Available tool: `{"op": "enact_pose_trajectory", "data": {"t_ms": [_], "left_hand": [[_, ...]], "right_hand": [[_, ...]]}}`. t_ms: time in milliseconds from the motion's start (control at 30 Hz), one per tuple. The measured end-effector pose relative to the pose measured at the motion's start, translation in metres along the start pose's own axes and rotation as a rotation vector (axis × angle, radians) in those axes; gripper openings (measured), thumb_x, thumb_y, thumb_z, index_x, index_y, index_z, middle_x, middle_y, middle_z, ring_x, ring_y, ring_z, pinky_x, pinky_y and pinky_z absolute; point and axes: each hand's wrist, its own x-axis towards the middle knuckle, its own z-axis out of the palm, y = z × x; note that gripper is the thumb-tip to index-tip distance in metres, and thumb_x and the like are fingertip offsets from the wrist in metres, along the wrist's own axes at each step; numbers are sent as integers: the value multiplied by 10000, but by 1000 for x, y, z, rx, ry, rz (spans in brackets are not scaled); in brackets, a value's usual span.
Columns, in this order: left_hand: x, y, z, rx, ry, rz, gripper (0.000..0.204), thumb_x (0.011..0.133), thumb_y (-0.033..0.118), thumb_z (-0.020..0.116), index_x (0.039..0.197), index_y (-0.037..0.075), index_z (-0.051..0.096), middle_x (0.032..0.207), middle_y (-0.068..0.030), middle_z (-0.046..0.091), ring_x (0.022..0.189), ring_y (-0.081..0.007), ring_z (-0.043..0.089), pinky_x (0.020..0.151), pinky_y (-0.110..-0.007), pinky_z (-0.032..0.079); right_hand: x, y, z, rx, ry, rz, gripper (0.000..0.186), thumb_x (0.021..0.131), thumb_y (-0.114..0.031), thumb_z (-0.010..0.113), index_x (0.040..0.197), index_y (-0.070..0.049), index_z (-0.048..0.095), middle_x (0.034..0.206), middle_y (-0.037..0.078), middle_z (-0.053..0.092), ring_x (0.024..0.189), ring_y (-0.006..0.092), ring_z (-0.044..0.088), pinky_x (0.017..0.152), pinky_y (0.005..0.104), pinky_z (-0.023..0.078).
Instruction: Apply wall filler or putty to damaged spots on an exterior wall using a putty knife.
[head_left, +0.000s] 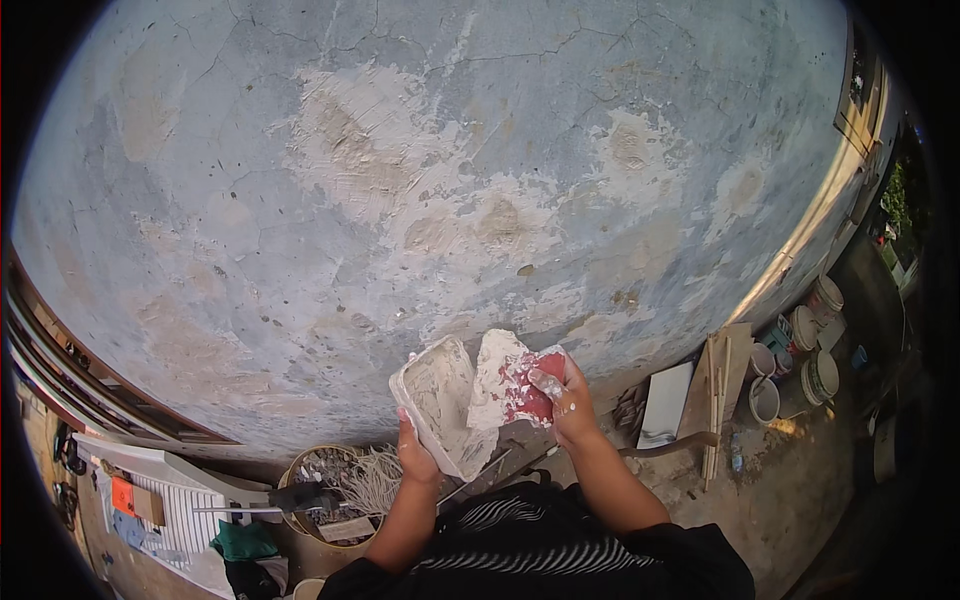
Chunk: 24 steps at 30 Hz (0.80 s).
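Observation:
My left hand [415, 455] grips a rectangular, putty-smeared tray [424, 422] by its left side, tilted toward me. In my right hand [572, 405] is a red putty scraper [534, 386], its flat face pinched under the thumb. Thick off-white putty [496, 372] coats the scraper's left part, which sits against or just over the tray's right edge; I cannot tell which. White smears show on my right fingers. Ahead of both hands rises a blue-grey wall [560, 285], cracked and marked with pale putty patches [370, 150].
At lower left are a round basin [290, 468] of rubble and fibres, a white slatted piece of furniture [190, 500], an orange box [122, 493] and green cloth [243, 540]. On the right stand a white board [665, 402], wooden sticks [713, 410] and several buckets [765, 402].

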Motion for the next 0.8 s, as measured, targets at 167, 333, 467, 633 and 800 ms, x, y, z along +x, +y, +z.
{"op": "enact_pose_trajectory", "data": {"t_ms": [167,333,467,633,800], "left_hand": [[-1,15,7,-116,3,-38,677,998,541,314,1461,48,312,1410,-161,455,1258,-332,485,1050,-459,396],[-4,13,-7,-125,121,1,656,995,551,291,1441,75,355,1377,-146,495,1207,-337,529,1010,-475,438],[-4,13,-8,-172,132,-21,654,995,550,290,1442,77,354,1373,-146,497,1203,-338,532,1008,-475,440],[-6,22,-13,-170,40,0,663,997,550,279,1465,83,315,1416,-124,457,1254,-329,489,1045,-470,402],[-4,27,-20,-172,89,39,655,994,549,291,1453,84,336,1390,-130,483,1220,-331,519,1015,-473,432]], "right_hand": [[19,-13,-24,406,120,53,245,905,-15,574,1145,-17,526,1139,135,634,1023,245,650,843,361,563],[34,-15,-19,-38,260,-443,281,914,-9,575,1185,-8,500,1097,90,618,951,167,620,812,316,517],[46,-23,-7,-428,373,-742,275,925,-77,602,1126,67,480,957,123,622,834,182,617,747,302,497],[61,-20,4,-572,411,-801,243,896,-84,613,1049,71,506,865,167,620,771,241,610,700,354,488],[47,-21,24,-754,391,-913,213,874,-51,588,1026,68,499,919,194,617,799,286,617,719,363,487]]}}
